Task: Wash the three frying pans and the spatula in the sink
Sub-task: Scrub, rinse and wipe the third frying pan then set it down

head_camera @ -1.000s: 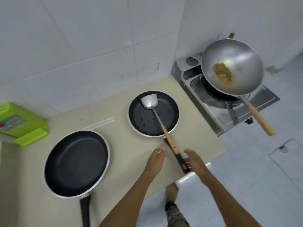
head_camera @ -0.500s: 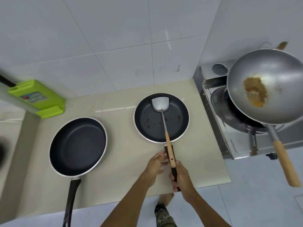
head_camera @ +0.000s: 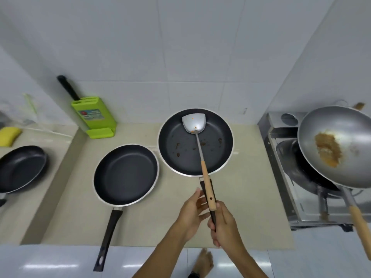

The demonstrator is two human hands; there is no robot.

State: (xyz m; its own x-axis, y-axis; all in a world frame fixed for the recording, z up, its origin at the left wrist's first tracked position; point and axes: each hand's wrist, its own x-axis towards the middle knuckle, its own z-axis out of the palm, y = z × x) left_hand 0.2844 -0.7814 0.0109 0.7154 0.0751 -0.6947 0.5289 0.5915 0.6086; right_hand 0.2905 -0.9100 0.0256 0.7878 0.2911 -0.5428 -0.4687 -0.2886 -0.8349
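Observation:
A black frying pan point(head_camera: 176, 137) with brown crumbs sits mid-counter. A metal spatula point(head_camera: 193, 122) lies in it, its wooden handle point(head_camera: 207, 187) running over the pan's black handle. My right hand point(head_camera: 225, 227) grips that black handle near its end. My left hand point(head_camera: 190, 212) is beside both handles with fingers extended, fingertips at the spatula handle. A clean black pan point(head_camera: 125, 174) lies to the left, handle toward me. Another black pan point(head_camera: 20, 168) sits lower at the far left. A steel wok point(head_camera: 341, 137) with brown residue rests on the stove.
A gas stove point(head_camera: 281, 135) stands right of the counter, and the wok's wooden handle point(head_camera: 361, 229) sticks out past its front. A green knife block point(head_camera: 93, 117) stands at the back wall. A yellow sponge point(head_camera: 9, 135) lies at the far left.
A second ago both hands hovered open short of the handles. My right hand has since closed round the pan handle, and my left has moved up beside the spatula handle. The view swung left.

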